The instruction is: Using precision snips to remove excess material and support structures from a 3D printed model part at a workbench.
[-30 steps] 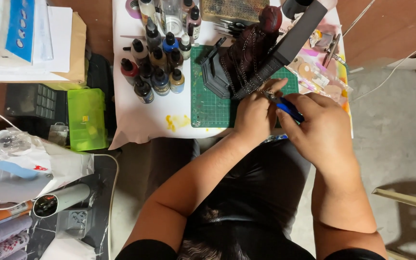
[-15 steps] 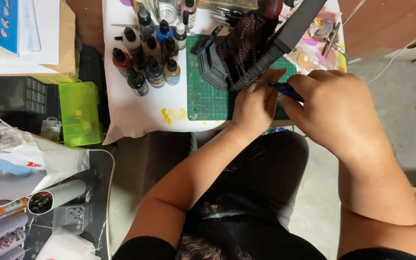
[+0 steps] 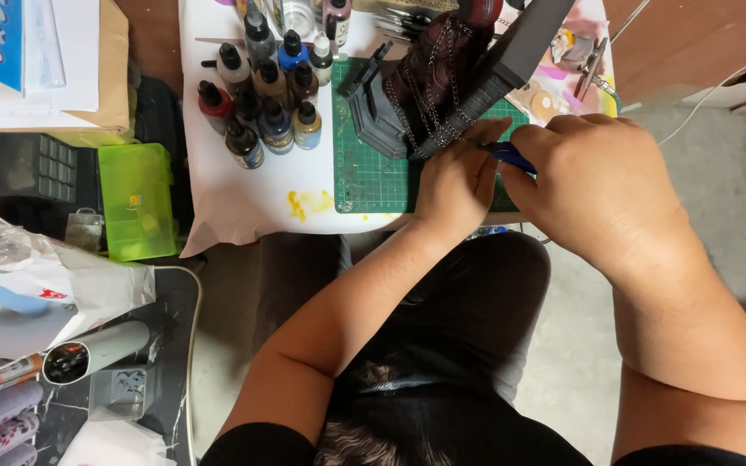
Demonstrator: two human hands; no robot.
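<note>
Gripping blue tool (image 3: 511, 156), right hand (image 3: 602, 190) closed; tip points upper-left toward left hand (image 3: 464, 177), grasp unclear.

White-covered table (image 3: 243, 203): green cutting mat (image 3: 373, 168), cluster of paint bottles (image 3: 265, 99), yellow paint smear (image 3: 308, 204).

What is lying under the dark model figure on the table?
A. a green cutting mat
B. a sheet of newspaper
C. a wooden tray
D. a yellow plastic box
A: the dark model figure stands on a green cutting mat with a grid, which lies on the white table cover; the left hand rests on the mat beside it.
</note>
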